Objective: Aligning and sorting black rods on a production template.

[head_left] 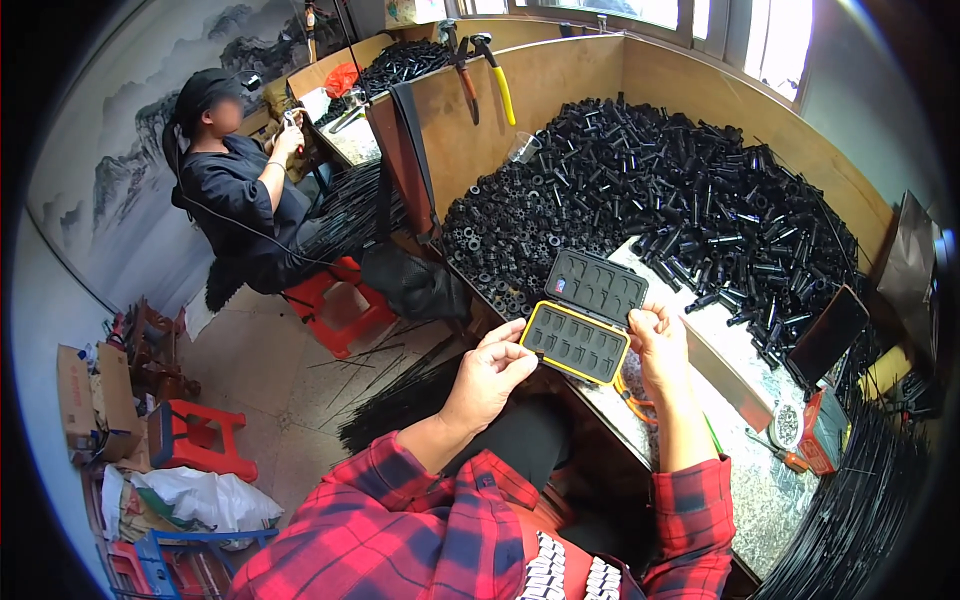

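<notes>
An open card case (577,341) with a yellow rim and black slotted foam is held up above the bench edge. Its black lid (597,284) is tipped back on the far side and has similar slots. My left hand (485,378) is closed at the case's left edge, thumb and fingers pinched together; a small dark piece shows at the thumb tip, too small to name. At the opposite side, my right hand (658,350) grips the case and lid near the hinge corner.
Piles of black plastic tube parts (720,200) and ring-shaped parts (500,230) fill the wood-walled bench. Pliers (500,85) hang over the divider. A phone (828,335), red box (824,432) and screwdriver (790,458) lie at right. A co-worker (235,170) sits at far left beside a red stool (340,305).
</notes>
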`<act>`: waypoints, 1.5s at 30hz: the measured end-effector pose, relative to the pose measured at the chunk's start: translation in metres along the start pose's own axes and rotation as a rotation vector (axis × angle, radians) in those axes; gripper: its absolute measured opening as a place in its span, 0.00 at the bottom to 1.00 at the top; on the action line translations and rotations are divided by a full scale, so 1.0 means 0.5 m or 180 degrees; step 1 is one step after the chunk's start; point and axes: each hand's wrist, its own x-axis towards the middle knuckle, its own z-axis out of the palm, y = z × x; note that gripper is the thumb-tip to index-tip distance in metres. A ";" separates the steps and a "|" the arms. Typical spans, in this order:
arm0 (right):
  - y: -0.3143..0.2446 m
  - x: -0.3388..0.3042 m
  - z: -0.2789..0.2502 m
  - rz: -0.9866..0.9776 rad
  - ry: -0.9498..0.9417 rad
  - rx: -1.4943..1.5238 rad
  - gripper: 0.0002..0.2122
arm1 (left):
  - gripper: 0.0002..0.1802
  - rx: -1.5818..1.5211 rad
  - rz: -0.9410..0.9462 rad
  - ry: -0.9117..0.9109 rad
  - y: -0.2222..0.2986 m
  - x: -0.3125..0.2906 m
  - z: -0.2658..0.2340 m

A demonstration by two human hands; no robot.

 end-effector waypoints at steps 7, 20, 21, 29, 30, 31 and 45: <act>-0.006 -0.003 0.011 -0.0005 0.0025 0.0035 0.09 | 0.05 0.1056 0.0451 0.0011 0.009 0.014 0.009; -0.004 -0.004 0.009 0.0026 0.0067 0.0058 0.11 | 0.05 0.1774 0.0963 0.0011 0.009 0.034 0.045; -0.004 -0.003 0.009 0.0021 0.0080 0.0062 0.11 | 0.04 0.2147 0.1228 0.0026 0.010 0.034 0.046; -0.016 -0.010 0.014 0.0014 -0.0003 0.0128 0.09 | 0.04 0.2580 0.1385 -0.0018 0.005 0.036 0.046; -0.016 -0.009 0.014 0.0009 0.0002 0.0131 0.09 | 0.04 0.2561 0.1374 -0.0065 0.002 0.036 0.045; -0.016 -0.009 0.014 0.0015 0.0001 0.0128 0.10 | 0.05 0.2542 0.1359 -0.0111 0.001 0.035 0.045; -0.004 -0.001 0.004 0.0015 -0.0045 0.0068 0.10 | 0.05 0.1355 0.0727 -0.0006 -0.002 0.051 0.027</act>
